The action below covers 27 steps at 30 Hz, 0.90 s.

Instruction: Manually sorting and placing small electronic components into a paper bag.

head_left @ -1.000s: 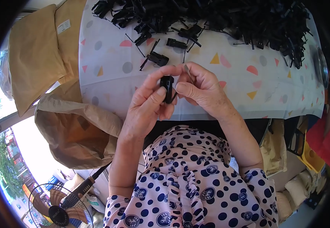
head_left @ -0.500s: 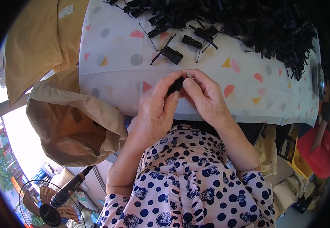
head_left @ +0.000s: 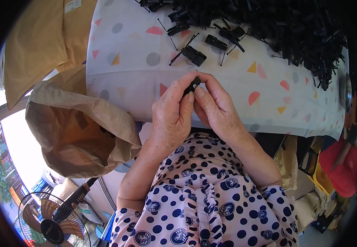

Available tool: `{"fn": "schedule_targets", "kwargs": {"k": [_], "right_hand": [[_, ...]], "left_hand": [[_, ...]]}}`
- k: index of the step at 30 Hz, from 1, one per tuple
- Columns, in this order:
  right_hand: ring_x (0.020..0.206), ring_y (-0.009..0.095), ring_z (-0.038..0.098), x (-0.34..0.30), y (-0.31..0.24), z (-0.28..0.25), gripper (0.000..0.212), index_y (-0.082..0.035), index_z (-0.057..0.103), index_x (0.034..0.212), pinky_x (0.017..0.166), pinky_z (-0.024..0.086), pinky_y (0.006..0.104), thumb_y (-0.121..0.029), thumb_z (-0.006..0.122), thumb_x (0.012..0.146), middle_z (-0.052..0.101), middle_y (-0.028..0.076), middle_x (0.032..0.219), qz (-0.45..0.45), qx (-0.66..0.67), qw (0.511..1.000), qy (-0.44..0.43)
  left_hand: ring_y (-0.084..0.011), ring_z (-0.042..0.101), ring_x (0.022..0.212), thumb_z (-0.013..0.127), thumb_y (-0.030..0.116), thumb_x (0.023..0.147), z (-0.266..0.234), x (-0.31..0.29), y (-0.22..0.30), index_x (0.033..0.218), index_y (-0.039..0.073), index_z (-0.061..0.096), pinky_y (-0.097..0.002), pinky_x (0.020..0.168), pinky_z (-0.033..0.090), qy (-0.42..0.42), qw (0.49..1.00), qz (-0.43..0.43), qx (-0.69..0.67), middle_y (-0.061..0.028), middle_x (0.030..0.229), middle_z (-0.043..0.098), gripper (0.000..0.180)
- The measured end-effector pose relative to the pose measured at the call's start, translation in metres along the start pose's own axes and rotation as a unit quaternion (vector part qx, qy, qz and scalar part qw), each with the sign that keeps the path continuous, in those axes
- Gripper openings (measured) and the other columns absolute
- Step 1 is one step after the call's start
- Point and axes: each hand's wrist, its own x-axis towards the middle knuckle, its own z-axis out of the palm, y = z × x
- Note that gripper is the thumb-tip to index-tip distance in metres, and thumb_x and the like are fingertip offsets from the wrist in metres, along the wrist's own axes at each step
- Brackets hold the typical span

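Observation:
Between the fingers of both hands, just off the table's near edge, is a small black plastic part [head_left: 191, 87], mostly covered by the fingers. My left hand [head_left: 173, 108] pinches it from the left, its thumb along the near side. My right hand [head_left: 216, 102] grips its other end, with the thumb pressed at a small pale spot on it. Beyond the hands lie a few loose black plastic parts with thin rods [head_left: 194, 55]. Behind them a large heap of similar black parts [head_left: 285, 29] covers the far right.
A patterned white cloth [head_left: 133, 78] covers the table. An open brown paper bag [head_left: 51, 144] stands to my left, with large brown paper sacks [head_left: 34, 49] behind it. A fan [head_left: 52, 226] is at lower left. At right are a yellow crate [head_left: 324, 179] and something red [head_left: 343, 168].
My right thumb has shifted down and left on the black part, and a pale spot now shows there. The view has moved slightly; the loose parts have stayed in place.

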Motion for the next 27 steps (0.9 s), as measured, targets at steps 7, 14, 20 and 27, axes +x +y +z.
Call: {"fn": "schedule_targets", "kwargs": {"k": [7, 14, 20, 27], "right_hand": [[0.055, 0.003, 0.040, 0.009, 0.005, -0.007, 0.025, -0.006, 0.045, 0.122, 0.049, 0.032, 0.0168, -0.018, 0.044, 0.100, 0.046, -0.004, 0.069, -0.047, -0.059, 0.997, -0.034], [0.061, 0.021, 0.060, 0.022, -0.021, -0.016, 0.026, -0.004, 0.049, 0.112, 0.057, 0.046, 0.0287, -0.020, 0.056, 0.093, 0.062, 0.014, 0.073, -0.100, -0.316, 0.929, -0.167], [0.060, 0.027, 0.063, 0.046, -0.020, -0.035, 0.031, -0.008, 0.049, 0.099, 0.053, 0.048, 0.0353, -0.027, 0.067, 0.082, 0.062, 0.009, 0.066, -0.222, -0.652, 0.723, 0.045], [0.058, 0.025, 0.063, 0.065, -0.009, -0.038, 0.032, -0.008, 0.047, 0.093, 0.048, 0.048, 0.0349, -0.025, 0.070, 0.079, 0.061, 0.007, 0.064, -0.258, -0.685, 0.674, 0.098]], "left_hand": [[-0.0130, 0.062, 0.081, 0.050, -0.004, 0.091, 0.000, -0.001, 0.000, 0.122, -0.001, 0.055, -0.0243, 0.070, 0.051, -0.004, 0.997, 0.008, 0.078, -0.0111, 0.103, 0.063, 0.032], [-0.0196, 0.064, 0.079, 0.052, 0.001, 0.091, -0.031, -0.025, 0.014, 0.117, -0.002, 0.055, -0.0288, 0.072, 0.052, 0.043, 0.991, -0.060, 0.107, -0.0130, 0.093, 0.065, 0.027], [-0.0202, 0.061, 0.094, 0.050, 0.008, 0.093, -0.152, -0.077, 0.008, 0.121, -0.001, 0.052, -0.0316, 0.085, 0.048, 0.266, 0.915, -0.085, 0.291, -0.0140, 0.108, 0.061, 0.030], [-0.0234, 0.055, 0.109, 0.055, -0.002, 0.086, -0.103, -0.055, 0.025, 0.123, 0.000, 0.052, -0.0316, 0.090, 0.045, 0.180, 0.925, -0.003, 0.336, -0.0140, 0.123, 0.054, 0.037]]}}
